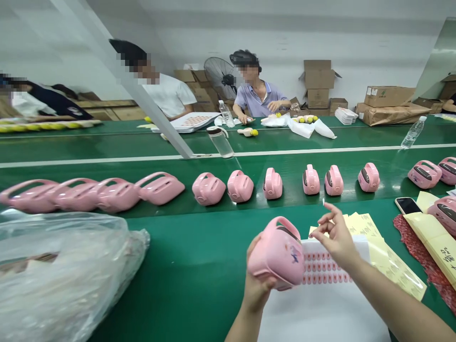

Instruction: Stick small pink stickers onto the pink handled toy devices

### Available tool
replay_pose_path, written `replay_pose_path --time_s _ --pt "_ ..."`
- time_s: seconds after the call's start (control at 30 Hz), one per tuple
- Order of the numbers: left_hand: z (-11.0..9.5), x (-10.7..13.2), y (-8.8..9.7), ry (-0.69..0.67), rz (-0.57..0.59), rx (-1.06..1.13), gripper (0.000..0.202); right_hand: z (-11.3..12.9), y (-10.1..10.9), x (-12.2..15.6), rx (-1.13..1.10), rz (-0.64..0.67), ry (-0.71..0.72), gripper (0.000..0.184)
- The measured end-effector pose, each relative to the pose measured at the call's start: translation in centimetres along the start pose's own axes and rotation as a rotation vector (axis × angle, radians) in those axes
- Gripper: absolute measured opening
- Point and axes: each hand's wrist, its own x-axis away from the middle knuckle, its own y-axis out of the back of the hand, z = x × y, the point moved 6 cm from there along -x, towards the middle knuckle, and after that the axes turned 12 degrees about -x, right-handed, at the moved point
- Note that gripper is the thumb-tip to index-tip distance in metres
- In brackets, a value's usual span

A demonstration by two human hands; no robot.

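The right hand [337, 241] has its forefinger raised and parted from the thumb, the other fingers loosely curled. A tiny whitish fleck shows at the forefinger's tip; whether it is something held, I cannot tell. At 8 o'clock from those fingers, near but apart, is the pink handled plastic casing [275, 267], up off the bench in the left hand [255, 290], whose fingers and thumb wrap its left and lower sides. The handle slopes roughly from 10 to 4 o'clock, and the face bearing a blue motif is turned toward the right hand's side. The body's long axis is too foreshortened to call.

At 6 o'clock from the right hand lies a sheet of small pink oval stickers [326, 267]; at 4, yellow sticker sheets [397, 268]. Around 12, matching pink casings [272, 184] line the green belt [292, 192].

As for containers, a clear plastic bag [89, 275] sits at 9 o'clock from the left hand, its whitish and brownish contents unclear. A lidded clear bottle [221, 143] stands at the right hand's 10; beyond, at 12, are cardboard cartons [318, 98], insides hidden.
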Motion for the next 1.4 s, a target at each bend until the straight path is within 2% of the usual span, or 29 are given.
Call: replay_pose_path --time_s 0.1,0.2,0.23,0.4,0.47,0.63,0.77,1.0,1.1,1.17,1.23,1.33,1.4 --pt "-1.2 0.8 -2.7 -0.070 0.152 -0.244 0.078 3.4 -1.0 -1.1 -0.154 0.127 -0.158 0.055" --pt "-1.1 1.0 -4.4 -0.107 0.304 -0.345 0.069 4.8 -1.6 -1.2 -0.126 0.218 -0.258 0.058" --pt "-1.1 1.0 -4.8 -0.166 0.353 -0.385 0.069 4.8 -1.7 -1.1 -0.111 0.225 -0.292 0.059" --pt "-1.3 2.1 -6.1 -0.659 0.627 -0.705 0.086 3.9 -1.7 -0.3 -0.079 0.224 -0.400 0.059" --pt "-1.1 2.3 -6.2 -0.731 0.655 -0.782 0.089 3.9 -1.8 -0.2 -0.053 0.231 -0.395 0.059" --pt "-1.3 2.5 -6.6 -0.790 0.637 -0.845 0.082 4.3 -1.9 0.0 0.022 0.260 -0.361 0.058" --pt "-1.5 2.8 -6.9 -0.837 0.622 -0.866 0.078 4.8 -1.7 0.1 0.172 0.267 -0.198 0.059" --pt "-2.0 3.1 -7.6 -0.877 0.666 -0.906 0.077 7.1 -2.9 2.7 0.635 0.339 0.350 0.056" --pt "-2.1 3.2 -7.7 -0.856 0.685 -0.906 0.076 7.6 -2.2 3.0 0.799 0.267 0.514 0.058" --pt "-2.2 3.3 -7.8 -0.847 0.669 -0.879 0.073 6.9 -0.6 1.9 0.792 0.203 0.437 0.060" --pt "-2.3 3.5 -7.8 -0.829 0.625 -0.817 0.072 4.6 1.0 0.3 0.684 0.257 0.155 0.063" --pt "-2.3 3.6 -7.9 -0.733 0.546 -0.666 0.076 0.3 2.1 -0.1 0.436 0.447 -0.354 0.060" --pt "-2.1 3.5 -8.2 -0.641 0.549 -0.605 0.079 -0.9 2.8 0.2 0.337 0.431 -0.482 0.055"
